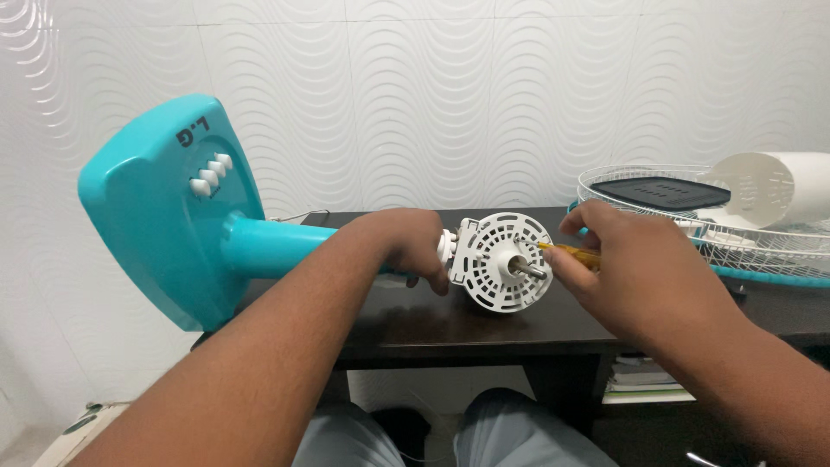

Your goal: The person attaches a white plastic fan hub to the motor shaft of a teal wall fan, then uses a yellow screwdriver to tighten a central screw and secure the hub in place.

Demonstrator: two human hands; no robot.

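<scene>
A table fan lies on its side on the dark wooden table (432, 324). Its teal base (156, 216) with white push buttons points left, and the teal neck (272, 246) runs right to the white vented motor housing (506, 262) with a bare metal shaft. My left hand (406, 246) grips the neck just behind the housing. My right hand (618, 264) holds a yellow-handled screwdriver (566, 253), its tip against the face of the housing near the shaft.
A white wire fan grille (657, 203) lies at the table's right end, with a black flat piece (661, 192) and a white cylindrical cover (769, 188) in it. Books (640, 380) sit on a shelf under the table. My knees (493, 432) are below the front edge.
</scene>
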